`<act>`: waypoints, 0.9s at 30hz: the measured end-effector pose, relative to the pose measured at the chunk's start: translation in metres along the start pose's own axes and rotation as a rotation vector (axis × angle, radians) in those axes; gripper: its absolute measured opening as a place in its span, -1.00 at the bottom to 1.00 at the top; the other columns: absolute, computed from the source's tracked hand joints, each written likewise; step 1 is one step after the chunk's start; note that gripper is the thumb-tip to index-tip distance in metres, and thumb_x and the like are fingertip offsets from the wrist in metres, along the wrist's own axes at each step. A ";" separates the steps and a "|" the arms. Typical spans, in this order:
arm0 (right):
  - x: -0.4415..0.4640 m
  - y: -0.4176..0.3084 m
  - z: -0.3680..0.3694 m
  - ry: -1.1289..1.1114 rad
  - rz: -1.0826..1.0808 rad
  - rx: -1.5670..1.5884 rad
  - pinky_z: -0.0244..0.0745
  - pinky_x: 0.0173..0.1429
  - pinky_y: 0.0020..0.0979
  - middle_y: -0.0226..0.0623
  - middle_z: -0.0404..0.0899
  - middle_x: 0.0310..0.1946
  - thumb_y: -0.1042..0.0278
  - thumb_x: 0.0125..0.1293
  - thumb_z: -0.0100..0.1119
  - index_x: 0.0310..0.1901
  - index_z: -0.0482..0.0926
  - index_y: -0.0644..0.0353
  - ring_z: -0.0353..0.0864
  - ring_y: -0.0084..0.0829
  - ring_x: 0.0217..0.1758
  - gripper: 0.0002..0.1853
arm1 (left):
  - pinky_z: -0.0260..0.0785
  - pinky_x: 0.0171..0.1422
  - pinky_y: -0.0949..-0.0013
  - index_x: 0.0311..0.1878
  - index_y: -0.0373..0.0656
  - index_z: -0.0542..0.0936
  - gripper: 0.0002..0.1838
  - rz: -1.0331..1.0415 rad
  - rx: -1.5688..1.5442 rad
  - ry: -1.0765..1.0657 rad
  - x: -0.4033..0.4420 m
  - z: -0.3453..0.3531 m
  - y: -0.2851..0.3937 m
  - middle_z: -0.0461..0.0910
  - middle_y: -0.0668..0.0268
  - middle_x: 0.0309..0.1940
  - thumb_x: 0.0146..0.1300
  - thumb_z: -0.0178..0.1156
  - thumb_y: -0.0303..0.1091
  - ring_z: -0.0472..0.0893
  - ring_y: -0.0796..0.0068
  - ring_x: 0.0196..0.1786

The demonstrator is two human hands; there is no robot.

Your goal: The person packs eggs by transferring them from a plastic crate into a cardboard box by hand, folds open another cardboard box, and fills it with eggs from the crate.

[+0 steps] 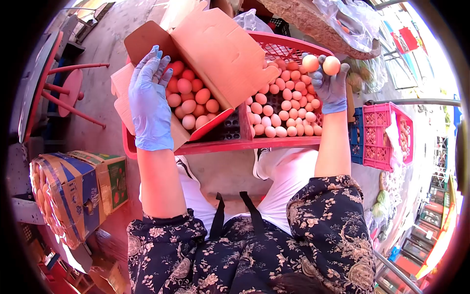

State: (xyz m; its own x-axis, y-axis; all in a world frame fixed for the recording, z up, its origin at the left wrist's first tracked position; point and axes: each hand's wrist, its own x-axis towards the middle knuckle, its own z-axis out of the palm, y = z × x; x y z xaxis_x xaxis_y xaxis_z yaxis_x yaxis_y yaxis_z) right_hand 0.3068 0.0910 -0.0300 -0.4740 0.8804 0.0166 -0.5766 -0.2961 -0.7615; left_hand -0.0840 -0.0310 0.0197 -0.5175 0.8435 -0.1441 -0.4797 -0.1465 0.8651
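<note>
My left hand (151, 105), in a blue glove, is over the left side of an open cardboard box (220, 46), its fingers apart near the eggs (193, 98) inside. That box stands tilted in the left part of a red crate (274, 142). Over the right part of the crate, my gloved right hand (329, 83) holds two eggs (331, 65) up at its fingertips. Below it, many brown eggs (293, 105) fill the crate's right compartment. Between box and divider, a dark egg tray (229, 125) shows.
A pink crate (379, 132) and a blue crate (357, 134) stand at the right. Taped cardboard boxes (81, 191) with eggs are at the lower left, below a red stool (72, 93). Clear plastic bags (360, 24) lie at the top right.
</note>
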 end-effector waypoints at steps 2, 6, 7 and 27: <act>0.008 -0.012 0.048 -0.155 0.063 0.028 0.58 -0.37 -0.52 0.16 0.46 0.07 -0.46 -0.04 0.24 -0.03 0.51 0.22 0.59 -0.40 -0.35 -0.18 | 0.36 0.17 0.38 0.13 -0.28 0.49 -0.67 0.063 -0.025 0.040 0.000 -0.013 0.012 0.51 0.23 0.11 0.34 0.06 -0.40 0.53 0.41 0.10; 0.038 -0.018 0.156 -0.475 0.155 -0.400 0.58 -0.40 -0.52 0.06 0.52 -0.01 -0.39 0.07 0.22 0.04 0.46 0.35 0.61 -0.44 -0.44 -0.16 | 0.33 0.20 0.35 0.11 -0.27 0.49 -0.68 0.109 -0.079 0.052 0.007 -0.038 0.013 0.52 0.23 0.07 0.33 0.05 -0.39 0.52 0.41 0.10; 0.049 -0.012 0.181 -0.552 0.195 -0.534 0.58 -0.41 -0.52 0.04 0.54 -0.03 -0.37 0.09 0.21 0.06 0.44 0.39 0.61 -0.46 -0.47 -0.15 | 0.33 0.20 0.35 0.11 -0.27 0.49 -0.67 0.100 -0.082 0.057 0.007 -0.040 0.013 0.53 0.23 0.06 0.33 0.06 -0.38 0.52 0.41 0.10; 0.105 0.180 0.258 -0.821 1.140 -1.718 0.55 -0.31 -0.40 -0.20 0.63 -0.34 -0.01 0.01 0.43 -0.10 0.60 0.28 0.67 -0.30 -0.40 -0.45 | 0.31 0.22 0.37 0.13 -0.32 0.50 -0.64 -0.061 -0.195 0.037 0.013 -0.076 0.017 0.54 0.23 0.05 0.33 0.06 -0.36 0.52 0.38 0.10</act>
State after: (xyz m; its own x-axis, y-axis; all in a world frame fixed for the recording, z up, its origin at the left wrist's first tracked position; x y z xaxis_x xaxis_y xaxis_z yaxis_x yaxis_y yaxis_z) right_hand -0.0188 0.0346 0.0021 -0.4424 0.1843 -0.8777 0.8113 0.4992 -0.3042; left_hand -0.1525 -0.0620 -0.0040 -0.5074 0.8347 -0.2139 -0.6370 -0.1962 0.7455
